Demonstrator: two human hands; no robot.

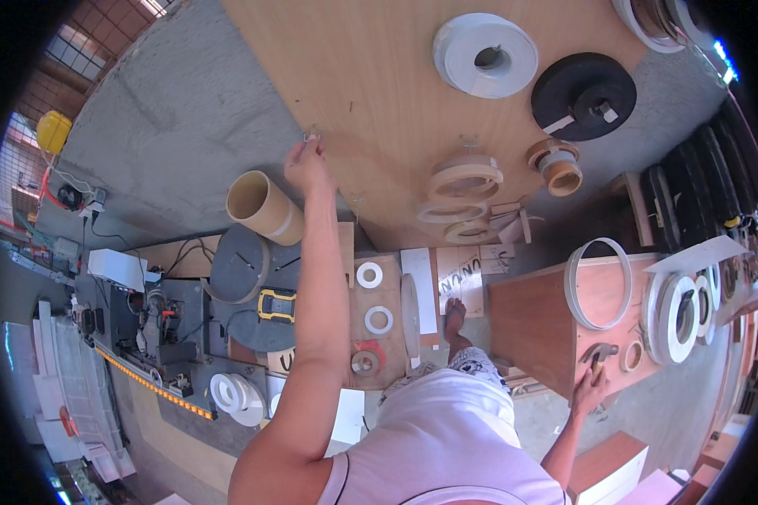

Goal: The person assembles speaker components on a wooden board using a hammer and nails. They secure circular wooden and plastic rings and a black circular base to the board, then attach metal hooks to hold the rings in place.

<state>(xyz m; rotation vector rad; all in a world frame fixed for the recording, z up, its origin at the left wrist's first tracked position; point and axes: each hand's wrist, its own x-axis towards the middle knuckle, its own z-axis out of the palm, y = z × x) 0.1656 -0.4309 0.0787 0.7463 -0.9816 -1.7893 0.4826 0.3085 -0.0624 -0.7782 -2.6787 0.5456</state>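
Observation:
My left hand [309, 168] reaches up to the left edge of a tall wood-grain board [387, 93]. Its fingertips are pinched around a small metal hook [312, 135] on the board; most of the hook is hidden. Low on the right, my right hand [592, 392] grips a hammer [602, 350] by its handle, the head pointing away from me over a reddish wooden box [526, 316]. A wide cardboard tube [253, 202] stands just left of my left forearm.
On the board hang a white roll [467, 55], a black roll [556, 93] and several pale rings [446, 182]. A yellow-and-black device [278, 305] lies left of my arm. Farther left is a machine [156, 316] with cables. A thin hoop [571, 282] and white rolls [667, 311] are by the box.

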